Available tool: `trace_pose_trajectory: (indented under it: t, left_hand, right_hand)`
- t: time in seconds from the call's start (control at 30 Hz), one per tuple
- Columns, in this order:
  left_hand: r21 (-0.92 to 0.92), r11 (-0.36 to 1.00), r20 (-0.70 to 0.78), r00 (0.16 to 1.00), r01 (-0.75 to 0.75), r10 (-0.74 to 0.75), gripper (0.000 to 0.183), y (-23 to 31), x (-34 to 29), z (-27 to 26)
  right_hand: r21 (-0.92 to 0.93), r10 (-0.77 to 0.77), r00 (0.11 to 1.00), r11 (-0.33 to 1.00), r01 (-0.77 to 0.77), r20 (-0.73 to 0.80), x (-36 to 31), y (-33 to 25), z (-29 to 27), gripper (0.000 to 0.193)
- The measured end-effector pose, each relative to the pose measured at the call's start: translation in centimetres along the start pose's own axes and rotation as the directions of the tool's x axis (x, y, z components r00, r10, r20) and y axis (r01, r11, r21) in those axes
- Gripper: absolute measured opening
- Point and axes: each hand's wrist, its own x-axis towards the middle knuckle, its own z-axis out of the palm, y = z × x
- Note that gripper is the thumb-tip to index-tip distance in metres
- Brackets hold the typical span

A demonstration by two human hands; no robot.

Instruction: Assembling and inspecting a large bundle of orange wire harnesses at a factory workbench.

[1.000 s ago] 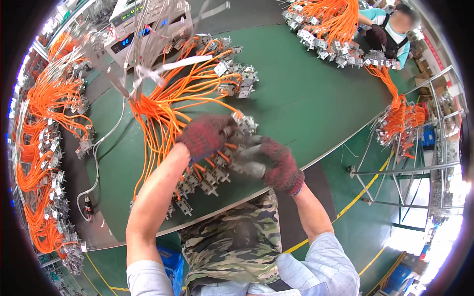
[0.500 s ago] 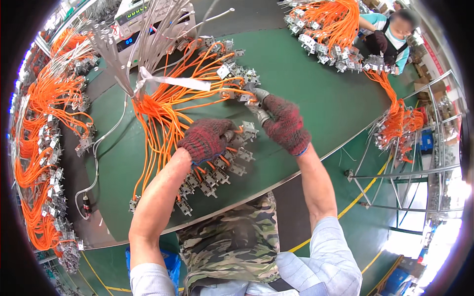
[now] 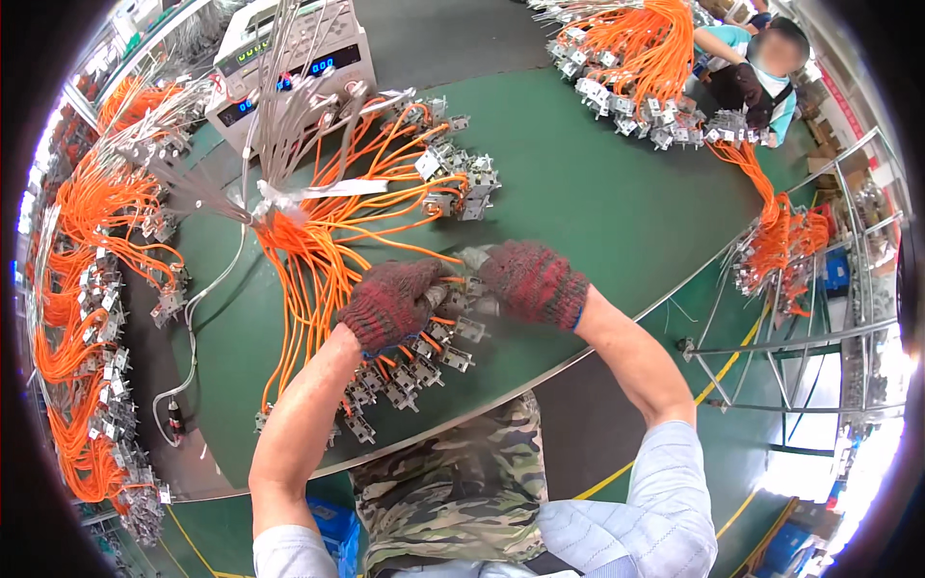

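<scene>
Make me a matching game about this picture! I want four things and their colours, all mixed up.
Things:
1. Cables
2. Gloves in the middle
3. Tabletop
4. Flat strip by the cables

Colours:
A. Green
B. White
C. Orange
D. Dark red and grey

Right pairs: 1-C, 2-D, 3-A, 4-B

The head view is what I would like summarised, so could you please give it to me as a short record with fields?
Left hand: gloved, at the near metal connectors; exact grip hidden
Right hand: gloved, beside the left; fingertips blurred
Main bundle: orange cables fanned out, white strip where they gather
Surface: green tabletop
Behind bundle: instrument with lit displays
Upper right: co-worker's dark-gloved hand near another orange bundle
</scene>
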Motion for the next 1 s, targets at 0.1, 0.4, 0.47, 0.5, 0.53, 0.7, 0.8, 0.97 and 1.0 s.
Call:
trace_pose_trajectory:
  t: [0.1, 0.4, 0.47, 0.5, 0.53, 0.7, 0.8, 0.97, 1.0]
  left_hand:
    - [-0.066, 0.998, -0.016, 1.0, 0.014, -0.015, 0.029, 0.0, -0.3, 0.0]
    - [-0.387, 0.92, -0.179, 0.975, 0.056, -0.134, 0.034, 0.7, -2.1, 0.1]
    - [-0.101, 0.991, -0.4, 0.916, -0.088, 0.041, 0.036, 1.1, -0.7, -1.0]
    - [0.053, 0.988, -0.48, 0.864, -0.144, 0.152, 0.037, 1.1, 0.4, -1.6]
    - [0.108, 0.986, -0.535, 0.828, -0.13, 0.168, 0.035, 1.4, 2.1, -1.5]
    - [0.461, 0.852, -0.192, 0.965, 0.247, -0.175, 0.03, 1.1, 6.7, 0.0]
    - [0.524, 0.816, -0.115, 0.97, 0.242, -0.214, 0.022, 2.0, 8.1, -0.3]
    - [0.509, 0.844, -0.236, 0.97, 0.168, -0.05, 0.013, 0.5, 7.4, 1.1]
    - [0.543, 0.831, -0.18, 0.983, 0.119, -0.023, 0.014, 0.2, 7.0, 0.9]
  right_hand:
    - [0.167, 0.051, 0.993, 0.984, -0.068, 0.107, 0.2, -0.8, -1.8, 0.065]
    - [0.476, 0.229, 0.96, 0.87, -0.127, -0.162, -0.7, 0.6, -4.7, 0.066]
    - [0.443, 0.335, 0.834, 0.888, -0.123, -0.438, 1.2, 2.9, -4.2, 0.064]
    - [0.425, 0.377, 0.737, 0.895, -0.134, -0.561, 2.0, 3.6, -3.8, 0.063]
    - [0.473, 0.388, 0.739, 0.874, -0.106, -0.551, 2.6, 4.0, -3.1, 0.06]
    - [0.47, 0.318, 0.807, 0.881, -0.057, -0.498, 5.7, 3.8, -3.4, 0.045]
    - [0.464, 0.282, 0.817, 0.886, -0.021, -0.502, 5.3, 2.6, -4.3, 0.039]
    - [0.166, 0.143, 0.775, 0.985, -0.05, -0.615, 6.4, 3.0, -5.1, 0.033]
    - [-0.052, 0.009, 0.768, 0.997, -0.054, -0.641, 6.6, 3.3, -5.7, 0.031]
